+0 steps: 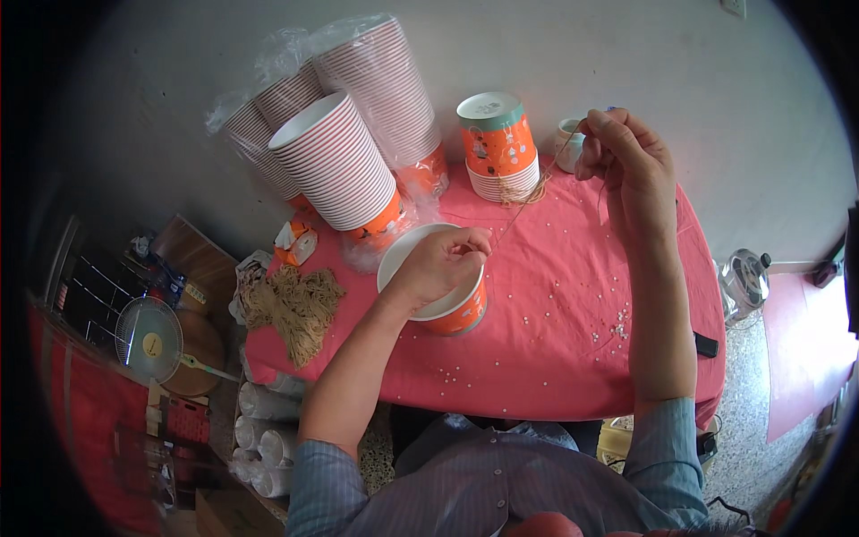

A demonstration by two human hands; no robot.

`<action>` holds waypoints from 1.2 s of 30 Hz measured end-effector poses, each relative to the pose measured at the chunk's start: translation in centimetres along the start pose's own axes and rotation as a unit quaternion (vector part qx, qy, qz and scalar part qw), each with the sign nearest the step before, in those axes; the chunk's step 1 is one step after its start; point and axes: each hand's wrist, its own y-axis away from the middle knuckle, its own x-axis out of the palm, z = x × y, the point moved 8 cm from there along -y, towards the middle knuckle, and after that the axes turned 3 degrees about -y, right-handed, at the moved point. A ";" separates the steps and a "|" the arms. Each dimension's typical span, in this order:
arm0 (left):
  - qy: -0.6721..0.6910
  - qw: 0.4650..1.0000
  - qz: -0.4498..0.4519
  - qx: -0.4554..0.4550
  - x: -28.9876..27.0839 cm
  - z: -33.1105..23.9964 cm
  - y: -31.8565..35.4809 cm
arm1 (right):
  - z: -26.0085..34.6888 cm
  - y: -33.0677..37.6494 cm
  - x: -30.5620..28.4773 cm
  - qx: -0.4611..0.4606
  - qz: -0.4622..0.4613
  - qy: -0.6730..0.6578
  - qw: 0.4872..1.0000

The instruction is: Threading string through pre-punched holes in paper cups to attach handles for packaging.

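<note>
A thin tan string point(514, 220) runs taut between my two hands. My left hand point(447, 261) pinches its lower end just over the rim of an orange-and-white paper bucket point(466, 315), which stands upright on the table. Higher up and to the right, my right hand point(633, 161) holds the other end between thumb and fingers. Whether the string passes through the bucket's wall is hidden behind my left hand. Several more tan strings point(523, 191) lie by an upside-down stack of paper buckets point(497, 134) at the back.
Tall stacks of paper buckets point(335, 161), some in clear plastic, stand at the back left. A bundle of tan strings point(295, 313) and an orange-and-white roll point(297, 242) lie left. A white cup point(568, 146) stands behind my right hand. Small white beads point(617, 328) dot the red tablecloth point(555, 376).
</note>
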 end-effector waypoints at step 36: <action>-0.054 0.997 -0.052 0.019 -0.2 -0.4 0.6 | 7.1 2.3 -0.4 -0.048 0.164 -0.142 0.975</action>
